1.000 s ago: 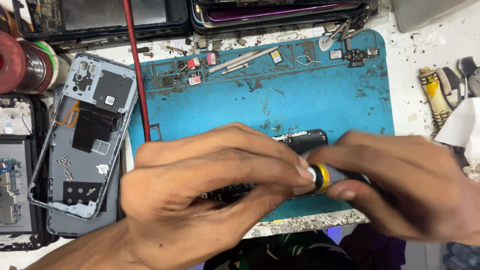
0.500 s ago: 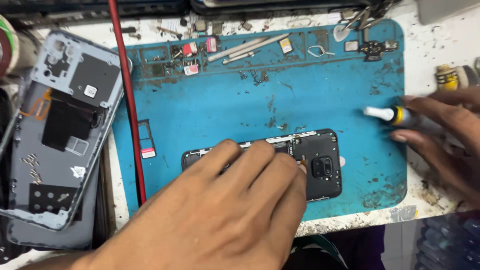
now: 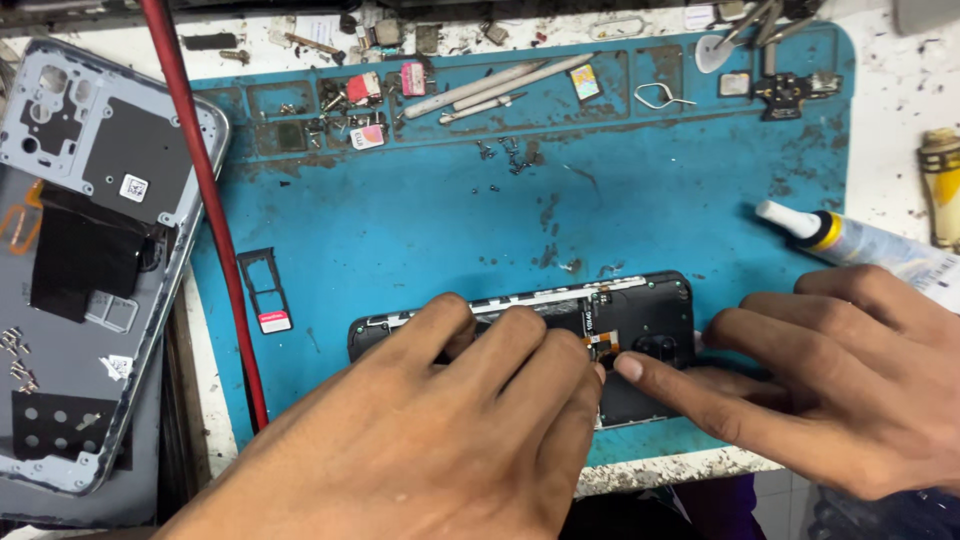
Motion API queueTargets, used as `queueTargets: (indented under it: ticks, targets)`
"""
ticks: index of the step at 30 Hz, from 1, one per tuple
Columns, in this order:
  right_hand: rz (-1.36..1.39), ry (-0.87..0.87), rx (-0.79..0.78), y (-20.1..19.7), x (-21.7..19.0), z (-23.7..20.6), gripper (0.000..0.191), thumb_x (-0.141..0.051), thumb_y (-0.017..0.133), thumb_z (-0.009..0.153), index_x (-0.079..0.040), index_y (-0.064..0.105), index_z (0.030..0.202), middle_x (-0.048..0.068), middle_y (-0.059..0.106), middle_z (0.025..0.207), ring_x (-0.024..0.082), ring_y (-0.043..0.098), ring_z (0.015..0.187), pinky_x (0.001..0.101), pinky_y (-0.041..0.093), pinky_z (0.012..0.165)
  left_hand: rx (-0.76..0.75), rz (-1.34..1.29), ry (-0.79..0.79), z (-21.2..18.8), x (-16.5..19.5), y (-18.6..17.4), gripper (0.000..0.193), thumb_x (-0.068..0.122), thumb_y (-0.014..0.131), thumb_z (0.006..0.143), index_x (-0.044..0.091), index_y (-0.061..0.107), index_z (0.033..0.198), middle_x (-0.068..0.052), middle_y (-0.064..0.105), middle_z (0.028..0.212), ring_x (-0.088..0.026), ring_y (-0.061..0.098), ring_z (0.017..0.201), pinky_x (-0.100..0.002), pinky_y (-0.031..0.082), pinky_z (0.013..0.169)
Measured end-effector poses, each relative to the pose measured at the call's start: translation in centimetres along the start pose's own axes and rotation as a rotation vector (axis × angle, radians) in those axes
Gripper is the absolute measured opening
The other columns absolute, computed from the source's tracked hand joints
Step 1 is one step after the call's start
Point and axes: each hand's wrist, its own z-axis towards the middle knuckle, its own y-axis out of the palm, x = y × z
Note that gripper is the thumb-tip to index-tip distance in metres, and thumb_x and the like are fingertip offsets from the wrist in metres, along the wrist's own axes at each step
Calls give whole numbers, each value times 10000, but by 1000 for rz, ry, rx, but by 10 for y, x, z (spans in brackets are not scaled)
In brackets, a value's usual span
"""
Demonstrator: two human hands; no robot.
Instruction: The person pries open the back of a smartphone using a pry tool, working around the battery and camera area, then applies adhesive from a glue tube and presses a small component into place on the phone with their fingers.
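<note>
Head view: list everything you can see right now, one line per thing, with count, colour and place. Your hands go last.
opened phone: one, black, lower middle of mat, under both hands
repair mat: one, blue, centre of bench
glue tube: one, white with yellow collar, right edge of mat
SIM tray: one, dark, left part of mat
red cable: one, along mat's left edge
phone back frame: one, grey, far left
pry tools: about three, pale, mat's top slots
loose screws: several, dark, upper mat
left hand: pressing on phone
right hand: fingertip at phone's orange connector
</note>
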Motion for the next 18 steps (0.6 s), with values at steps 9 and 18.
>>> queueTargets:
  ticks: [9,18]
  targets:
    - [3,-7,-24,4,3,0,420,-201,767,878,-252,759,1295,27,627,883,176,587,790,357,467,649,31,9,20,1,-6,0,220,217,705,764,22,733,863,-39,569,822,-204,593,839,-337,432,638]
    - [30,10,-11,6,2,1,403,-230,758,882,-291,738,1280,23,637,899,184,596,801,354,463,645,16,-70,7,-1,-7,5,220,223,695,858,59,758,989,-27,589,850,-206,600,863,-346,412,652]
